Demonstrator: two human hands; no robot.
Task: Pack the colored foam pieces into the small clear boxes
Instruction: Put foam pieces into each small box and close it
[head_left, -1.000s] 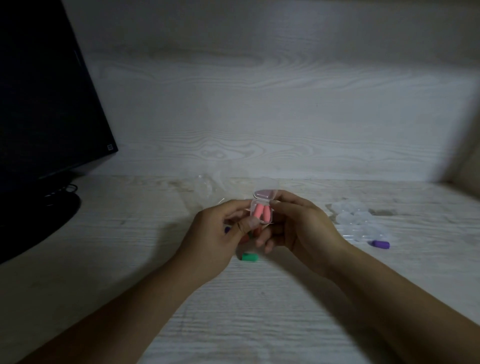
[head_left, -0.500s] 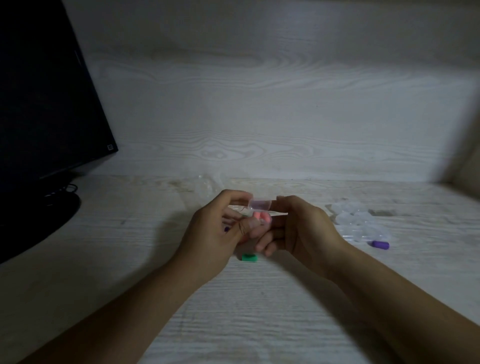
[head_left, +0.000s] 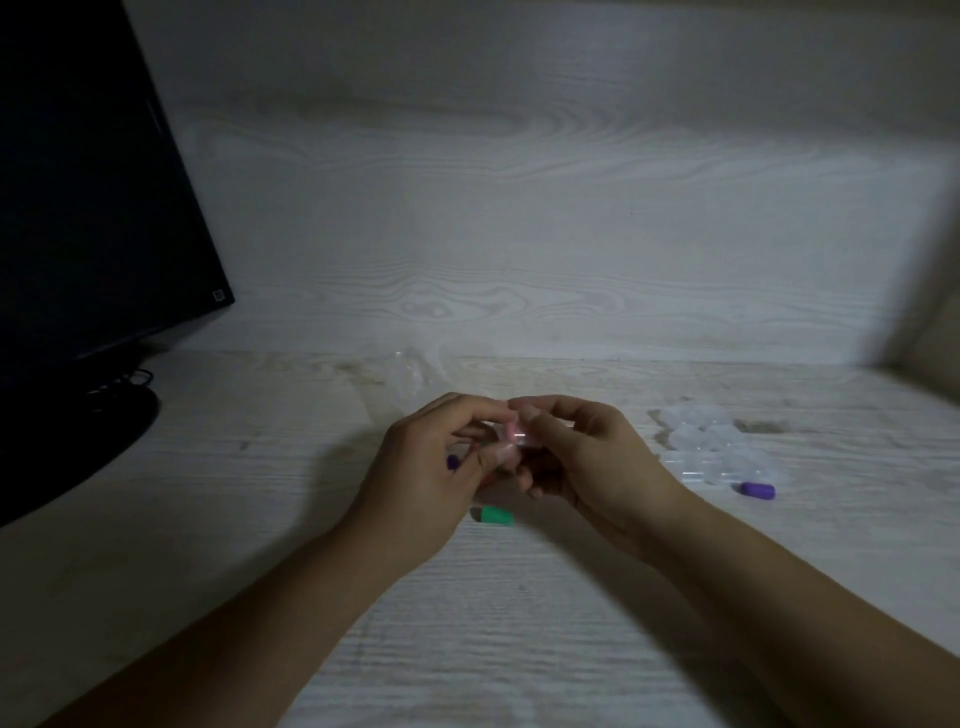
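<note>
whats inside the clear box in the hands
Pink foam shows through the clear box pinched between left hand and right hand. Fingers cover the rest.

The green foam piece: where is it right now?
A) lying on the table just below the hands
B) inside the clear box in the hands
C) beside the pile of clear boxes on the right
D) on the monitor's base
A: the green foam piece lies on the table, just under the left hand and right hand.
</note>
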